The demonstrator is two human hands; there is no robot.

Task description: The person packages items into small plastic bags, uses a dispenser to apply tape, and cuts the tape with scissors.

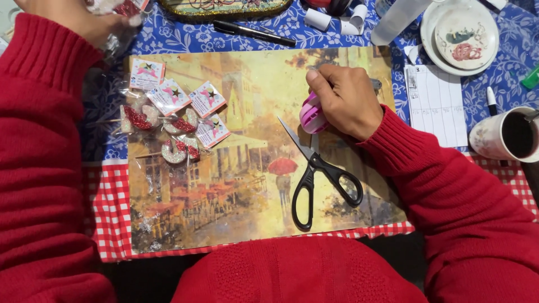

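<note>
Now your right hand (347, 100) lies on the glossy painted mat (247, 213), with the wrist bent and the red knitted sleeve coming from the near right. Its fingers are curled together around a small round pink tape dispenser (312, 115), made of smooth plastic, and the thumb lies along the top of it. The dispenser is at the middle of the mat, a little to the far side.

Just near of this hand lie the scissors (317, 179), with thin metal blades open slightly and black oval handles pointing to you. The blade tips almost reach the dispenser.

Your left hand (78, 19) is at the far left corner, partly out of view. Its fingers are closed on a crinkled clear wrapper (120, 28) with something red and glittery inside; I cannot tell the exact grip.

On the left part of the mat lie several wrapped sweets on sticks (163, 132), red and white with glitter, each with a small square paper tag. The desk is covered by a blue flowered cloth (185, 36) and, near to you, red checked cloth. Far from you lies a black pen (252, 32), and at the right stands a white mug (505, 134) with dark liquid.
</note>
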